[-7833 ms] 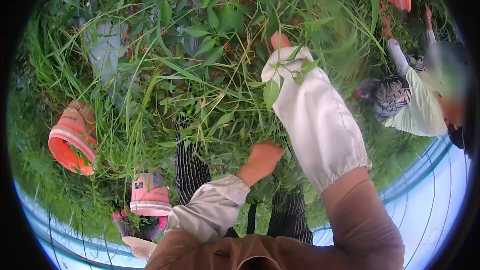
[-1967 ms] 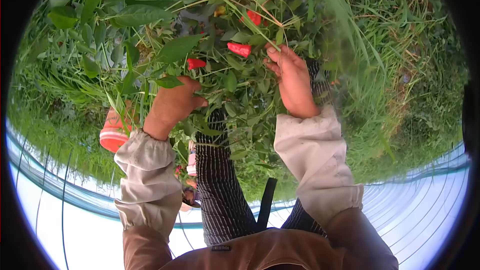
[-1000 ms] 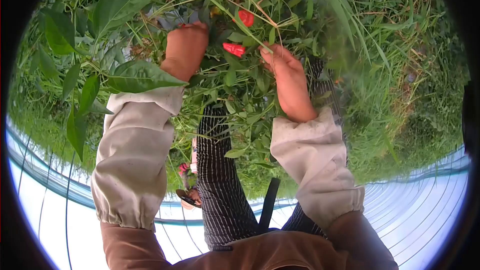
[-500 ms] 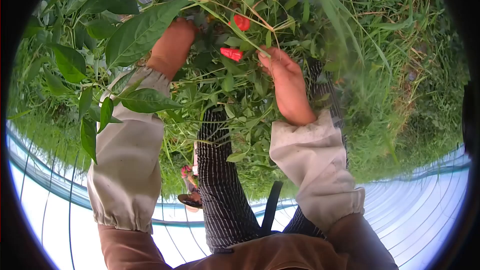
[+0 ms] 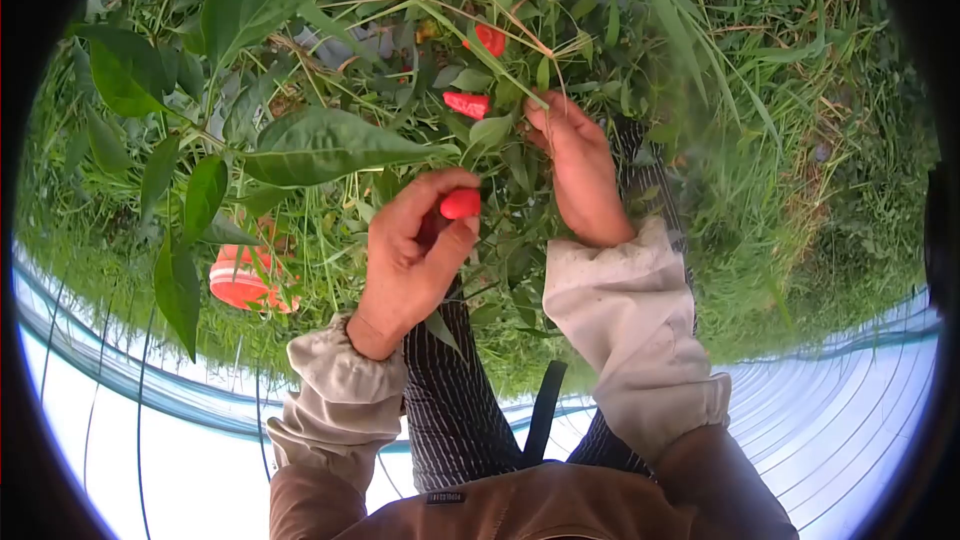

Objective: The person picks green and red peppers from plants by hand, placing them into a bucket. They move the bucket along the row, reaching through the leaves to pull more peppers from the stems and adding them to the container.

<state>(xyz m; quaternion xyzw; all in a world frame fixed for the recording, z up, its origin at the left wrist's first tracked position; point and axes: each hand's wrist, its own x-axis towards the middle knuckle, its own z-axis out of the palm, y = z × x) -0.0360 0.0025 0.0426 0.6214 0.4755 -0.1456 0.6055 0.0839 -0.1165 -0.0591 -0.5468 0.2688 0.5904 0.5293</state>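
Note:
My left hand point(image 5: 412, 255) is closed around a red pepper point(image 5: 461, 204), whose rounded end shows between thumb and fingers. My right hand point(image 5: 578, 165) is raised among the leaves, its thumb and fingers pinched on a thin green plant stem point(image 5: 537, 98). Just left of those fingertips hangs a wrinkled, shiny red pepper point(image 5: 467, 105). Another red pepper point(image 5: 487, 40) sits higher, partly behind a stem. Pepper leaves point(image 5: 330, 147) spread above and left of my left hand.
An orange-red bucket point(image 5: 250, 280) with a white band stands in the grass at left, partly covered by blades. Tall grass point(image 5: 770, 190) grows at right. My striped trouser leg point(image 5: 455, 400) is below the plants. Pale sheeting with dark ribs point(image 5: 830, 410) curves along the lower edge.
My left hand has come out of the upper-left foliage, down and rightward, now with a red pepper in it. The bucket has come into view; a person behind is now hidden. My right hand barely moved.

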